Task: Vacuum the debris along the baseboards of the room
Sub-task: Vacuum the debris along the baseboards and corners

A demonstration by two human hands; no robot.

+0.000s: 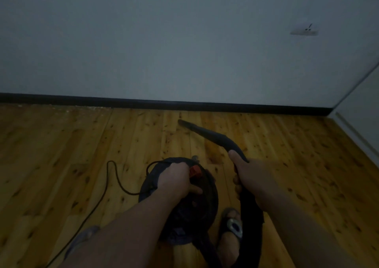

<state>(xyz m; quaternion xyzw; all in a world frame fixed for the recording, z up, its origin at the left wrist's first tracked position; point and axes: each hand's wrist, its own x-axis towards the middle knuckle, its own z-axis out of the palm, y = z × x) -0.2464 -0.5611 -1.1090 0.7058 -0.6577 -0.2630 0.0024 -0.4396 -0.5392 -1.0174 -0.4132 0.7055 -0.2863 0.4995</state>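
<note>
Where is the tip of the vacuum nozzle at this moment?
In the head view the nozzle tip sits mid-frame just above the wooden floor, short of the black baseboard, ahead of the right hand gripping the hose.

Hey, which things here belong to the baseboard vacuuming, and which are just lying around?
Job:
vacuum canister
nozzle
hose
power cord
baseboard
debris
left hand
right hand

Lying about:
wall outlet
sandal

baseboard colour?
Black baseboard, against the grey wall; seen in the head view.
</note>
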